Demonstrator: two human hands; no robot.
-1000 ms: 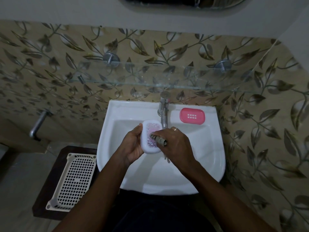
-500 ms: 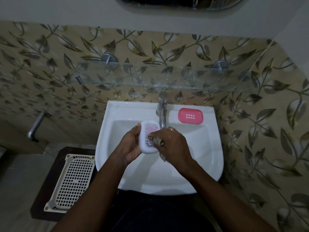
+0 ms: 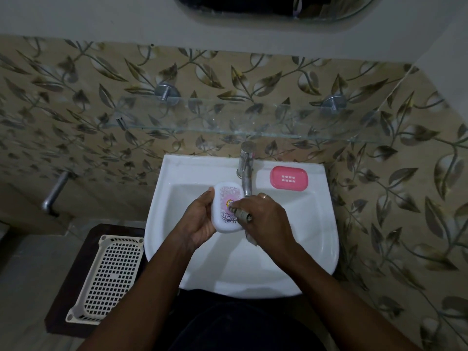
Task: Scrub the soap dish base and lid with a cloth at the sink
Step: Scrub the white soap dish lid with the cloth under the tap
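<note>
Cupped around the white lid (image 3: 227, 208), the left hand (image 3: 200, 221) holds it from its 9 o'clock side over the sink (image 3: 326, 224). At the lid's 3 o'clock, the right hand (image 3: 266, 219) pinches a bunched cloth (image 3: 240, 214) against its patterned face. Up at 1 o'clock, the pink base (image 3: 288, 178) sits on the sink ledge beside the tap (image 3: 247, 171).

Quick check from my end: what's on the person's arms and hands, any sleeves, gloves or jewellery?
Both forearms are bare as far as the frame shows, with no sleeves in view. No gloves on the left hand or the right hand. The right hand wears a ring; no watch or bracelet shows.
</note>
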